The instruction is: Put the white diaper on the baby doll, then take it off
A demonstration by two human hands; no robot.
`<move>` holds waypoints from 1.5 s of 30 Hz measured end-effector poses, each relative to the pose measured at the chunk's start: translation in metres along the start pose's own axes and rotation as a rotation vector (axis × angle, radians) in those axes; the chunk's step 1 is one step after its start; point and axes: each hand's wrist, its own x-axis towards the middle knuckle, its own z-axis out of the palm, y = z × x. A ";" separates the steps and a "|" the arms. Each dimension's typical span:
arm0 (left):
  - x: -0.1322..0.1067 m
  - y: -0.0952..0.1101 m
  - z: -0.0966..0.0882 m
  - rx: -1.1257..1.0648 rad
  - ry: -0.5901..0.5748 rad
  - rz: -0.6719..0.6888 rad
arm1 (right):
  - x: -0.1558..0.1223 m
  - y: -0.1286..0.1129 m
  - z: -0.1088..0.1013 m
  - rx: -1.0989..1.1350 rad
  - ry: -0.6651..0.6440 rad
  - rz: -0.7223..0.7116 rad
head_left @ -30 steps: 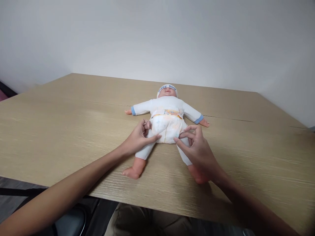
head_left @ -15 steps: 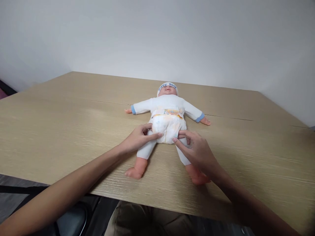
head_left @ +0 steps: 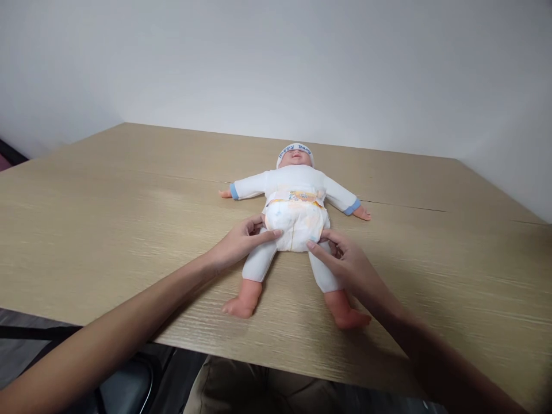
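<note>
A baby doll [head_left: 295, 179] in a white suit with blue cuffs and a lettered cap lies on its back, arms spread and feet toward me. Round its hips is a white diaper [head_left: 295, 221] with a printed orange waistband. My left hand [head_left: 245, 238] pinches the diaper's leg edge on the left side, thumb on the front and fingers partly hidden behind it. On the right side my right hand [head_left: 340, 253] grips the other leg edge the same way, between thumb and fingers. The doll's legs stretch out between my forearms.
The doll lies on a wide wooden table [head_left: 129, 230] with seams across its top. Behind it rises a pale wall [head_left: 276, 69]. Below the near edge are my trousered legs [head_left: 241, 385] and, at lower left, a dark chair [head_left: 125, 385].
My right hand has shifted slightly outward, and the diaper's front looks wider and flatter there. My left hand stays almost where it was. The view has moved a little.
</note>
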 end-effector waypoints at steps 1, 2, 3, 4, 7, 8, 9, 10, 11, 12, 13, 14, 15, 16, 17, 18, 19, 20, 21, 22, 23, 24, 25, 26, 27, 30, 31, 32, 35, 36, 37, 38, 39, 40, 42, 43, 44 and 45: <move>0.001 0.000 -0.001 -0.010 0.008 -0.005 | 0.000 0.001 -0.002 0.068 -0.030 0.029; 0.001 0.000 -0.002 -0.018 0.019 -0.011 | 0.001 0.001 -0.004 0.130 -0.060 0.048; 0.001 0.000 -0.003 -0.026 0.033 -0.015 | 0.001 0.001 -0.006 0.178 -0.079 0.060; 0.002 0.000 -0.003 -0.033 0.047 -0.018 | 0.001 0.001 -0.006 0.204 -0.085 0.068; 0.002 -0.001 -0.002 -0.063 0.070 -0.015 | 0.001 0.003 -0.005 0.189 -0.054 0.069; 0.002 -0.002 -0.002 -0.073 0.067 -0.011 | 0.000 0.004 -0.004 0.168 -0.036 0.059; 0.002 -0.002 -0.002 -0.081 0.061 -0.008 | 0.000 0.005 -0.003 0.135 -0.018 0.044; 0.001 -0.003 -0.003 -0.085 0.051 -0.005 | -0.001 0.005 -0.003 0.090 0.000 0.025; 0.000 -0.003 -0.004 -0.084 0.042 -0.001 | -0.003 0.005 -0.003 0.034 0.020 0.004; -0.001 -0.002 -0.005 -0.080 0.036 0.004 | -0.005 0.005 -0.005 -0.028 0.043 -0.015; -0.003 -0.001 -0.006 -0.070 0.032 0.006 | -0.008 0.003 -0.007 -0.089 0.062 -0.033; -0.006 0.001 -0.008 -0.054 0.029 0.006 | -0.012 0.002 -0.010 -0.139 0.075 -0.048; -0.010 0.003 -0.010 -0.031 0.028 0.005 | -0.016 -0.001 -0.013 -0.173 0.077 -0.061; -0.015 0.005 -0.013 -0.001 0.027 0.004 | -0.021 -0.003 -0.017 -0.191 0.068 -0.071; -0.019 0.008 -0.016 0.033 0.028 0.007 | -0.027 -0.005 -0.021 -0.196 0.045 -0.077; -0.024 0.010 -0.019 0.071 0.031 0.014 | -0.032 -0.006 -0.026 -0.192 0.018 -0.082; -0.028 0.013 -0.024 0.114 0.039 0.024 | -0.037 -0.007 -0.031 -0.184 -0.005 -0.085; -0.031 0.015 -0.028 0.165 0.052 0.038 | -0.040 -0.007 -0.036 -0.177 -0.018 -0.088; -0.032 0.016 -0.034 0.226 0.069 0.054 | -0.042 -0.006 -0.042 -0.173 -0.014 -0.094; -0.032 0.018 -0.040 0.302 0.091 0.074 | -0.042 -0.004 -0.048 -0.176 0.009 -0.101; -0.030 0.019 -0.047 0.396 0.118 0.105 | -0.038 -0.002 -0.054 -0.190 0.044 -0.107; -0.025 0.019 -0.054 0.507 0.148 0.149 | -0.032 0.002 -0.060 -0.216 0.085 -0.113; -0.017 0.020 -0.061 0.634 0.182 0.206 | -0.022 0.006 -0.066 -0.252 0.129 -0.124; -0.007 0.021 -0.067 0.769 0.220 0.268 | -0.010 0.011 -0.071 -0.298 0.174 -0.147; 0.006 0.021 -0.073 0.905 0.257 0.326 | 0.006 0.016 -0.075 -0.358 0.214 -0.179; 0.053 0.023 -0.084 1.206 0.345 0.398 | 0.062 0.032 -0.079 -0.588 0.303 -0.328; 0.070 0.023 -0.084 1.260 0.360 0.381 | 0.081 0.036 -0.077 -0.669 0.287 -0.347; 0.085 0.024 -0.084 1.296 0.364 0.346 | 0.099 0.039 -0.074 -0.728 0.273 -0.347; 0.118 0.027 -0.078 1.335 0.340 0.221 | 0.138 0.041 -0.058 -0.774 0.215 -0.286; 0.124 0.028 -0.076 1.334 0.334 0.192 | 0.145 0.039 -0.053 -0.764 0.211 -0.252; 0.126 0.030 -0.073 1.329 0.335 0.173 | 0.150 0.037 -0.049 -0.750 0.214 -0.220; 0.126 0.032 -0.071 1.322 0.343 0.162 | 0.152 0.034 -0.046 -0.738 0.224 -0.192; 0.123 0.035 -0.069 1.316 0.353 0.155 | 0.152 0.031 -0.045 -0.729 0.235 -0.173; 0.118 0.038 -0.066 1.307 0.365 0.146 | 0.149 0.028 -0.046 -0.721 0.244 -0.168; 0.100 0.045 -0.060 1.276 0.386 0.136 | 0.139 0.022 -0.050 -0.700 0.252 -0.195; 0.088 0.050 -0.055 1.257 0.396 0.137 | 0.130 0.018 -0.054 -0.687 0.259 -0.212; 0.073 0.054 -0.049 1.238 0.407 0.145 | 0.121 0.014 -0.058 -0.671 0.261 -0.229; 0.056 0.059 -0.041 1.221 0.422 0.159 | 0.109 0.008 -0.062 -0.647 0.260 -0.245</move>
